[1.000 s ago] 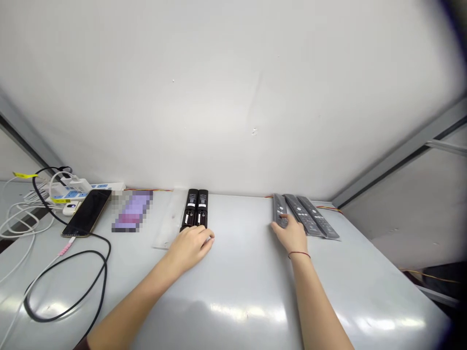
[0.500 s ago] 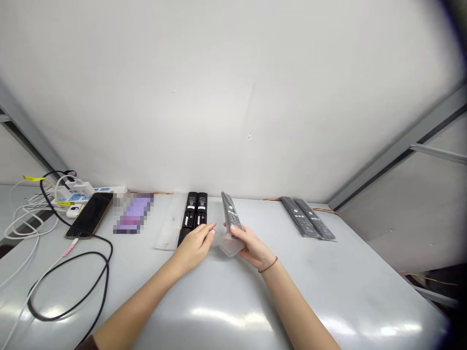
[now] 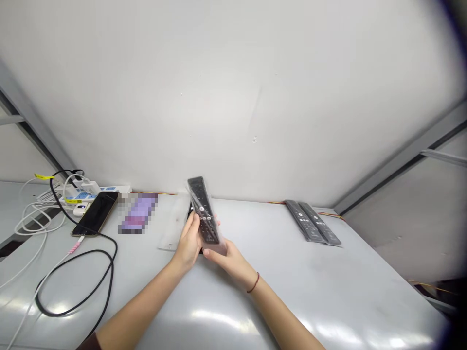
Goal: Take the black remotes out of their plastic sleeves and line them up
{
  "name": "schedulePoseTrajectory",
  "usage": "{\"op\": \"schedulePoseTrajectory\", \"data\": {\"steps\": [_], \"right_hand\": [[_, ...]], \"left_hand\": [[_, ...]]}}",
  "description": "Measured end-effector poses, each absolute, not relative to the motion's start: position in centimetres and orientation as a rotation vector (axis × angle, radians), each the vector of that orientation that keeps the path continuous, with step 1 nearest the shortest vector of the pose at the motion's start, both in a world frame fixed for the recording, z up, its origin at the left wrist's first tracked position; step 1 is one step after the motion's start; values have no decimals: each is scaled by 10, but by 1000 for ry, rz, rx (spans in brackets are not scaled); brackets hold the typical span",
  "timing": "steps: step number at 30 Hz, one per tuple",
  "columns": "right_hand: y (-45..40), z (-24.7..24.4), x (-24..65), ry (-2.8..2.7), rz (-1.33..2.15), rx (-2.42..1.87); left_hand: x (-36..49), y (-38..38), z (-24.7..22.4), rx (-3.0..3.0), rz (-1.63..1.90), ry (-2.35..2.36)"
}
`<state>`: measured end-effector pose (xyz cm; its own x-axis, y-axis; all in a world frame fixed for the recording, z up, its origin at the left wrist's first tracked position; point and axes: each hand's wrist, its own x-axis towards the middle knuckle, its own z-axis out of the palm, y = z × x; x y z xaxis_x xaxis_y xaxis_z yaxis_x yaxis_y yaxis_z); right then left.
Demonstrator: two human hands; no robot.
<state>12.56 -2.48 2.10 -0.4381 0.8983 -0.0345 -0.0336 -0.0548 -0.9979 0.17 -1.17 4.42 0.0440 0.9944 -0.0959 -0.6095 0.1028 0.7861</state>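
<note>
A black remote control (image 3: 205, 210) in a clear plastic sleeve is held up in front of me, tilted, with its buttons facing me. My left hand (image 3: 188, 241) grips its left side, fingers closed round it. My right hand (image 3: 231, 261) pinches the lower end of the sleeve between thumb and fingers. Behind the held remote, dark remotes (image 3: 190, 209) lie on the table, mostly hidden. Left of them is a flat clear plastic bag (image 3: 170, 231).
Two sleeved remotes (image 3: 305, 222) lie side by side at the right. At the left are a black phone (image 3: 95, 214) on a charging cable, a blurred purple item (image 3: 139, 214), a power strip (image 3: 120, 189) and looped cables (image 3: 109, 282). A white wall (image 3: 233, 97) rises behind the table.
The sleeved remote has moved left in my right hand and turned its button face toward me. My left hand has left the table remotes and closed on it. The view has shifted slightly.
</note>
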Motion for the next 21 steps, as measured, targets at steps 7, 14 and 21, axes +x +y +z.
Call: {"op": "schedulePoseTrajectory", "data": {"steps": [7,14,21], "right_hand": [[-32,25,122,-1162,1976,-891],[-32,24,122,-1247,2032,-937],[-26,26,132,-1451,1890,-1017]], "left_hand": [[-4,-9,55,573,1438,727],[-12,-6,61,585,1554,719],[-90,38,97,497,2002,778]]}}
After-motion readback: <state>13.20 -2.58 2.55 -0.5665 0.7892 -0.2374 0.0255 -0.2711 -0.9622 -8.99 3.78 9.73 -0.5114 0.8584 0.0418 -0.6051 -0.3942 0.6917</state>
